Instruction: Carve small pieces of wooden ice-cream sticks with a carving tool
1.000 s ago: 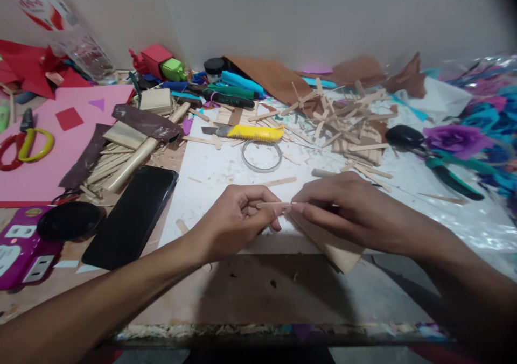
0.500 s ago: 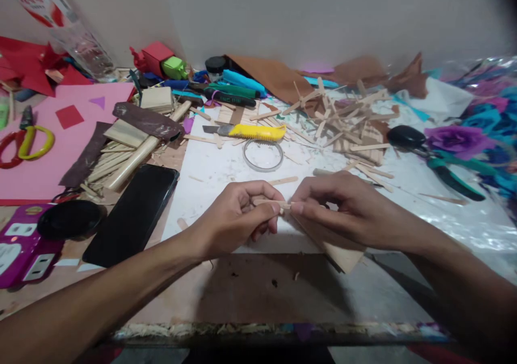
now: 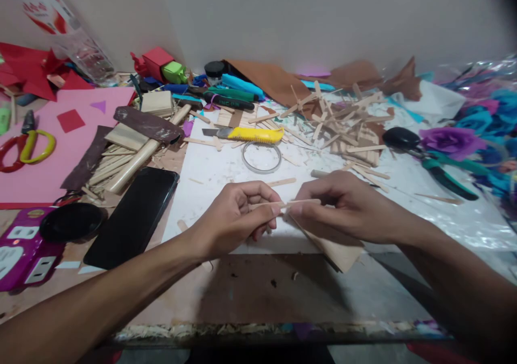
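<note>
My left hand [image 3: 248, 210] pinches one end of a thin wooden craft stick [image 3: 309, 202] between thumb and forefinger. At its other side my right hand [image 3: 343, 205] is closed, thumb and forefinger on the stick, which stretches across the right thumb. Where the fingertips meet, a small pale piece shows; I cannot tell if it is a second stick. Below my right hand lies a flat wooden board [image 3: 337, 248], partly covered by the hand. A loose craft stick [image 3: 283, 182] rests on the white paper just beyond my fingers.
A yellow box cutter [image 3: 256, 133] with its blade out and a tape roll [image 3: 261, 171] lie ahead. Heaped craft sticks [image 3: 347, 116] and pliers [image 3: 448, 178] are to the right. Leftward are a phone [image 3: 133, 218], a purple power socket [image 3: 24, 245] and scissors [image 3: 30, 143].
The craft stick has turned in my fingers: its right end now shows above my right thumb, where before it was hidden. Both hands have otherwise barely moved.
</note>
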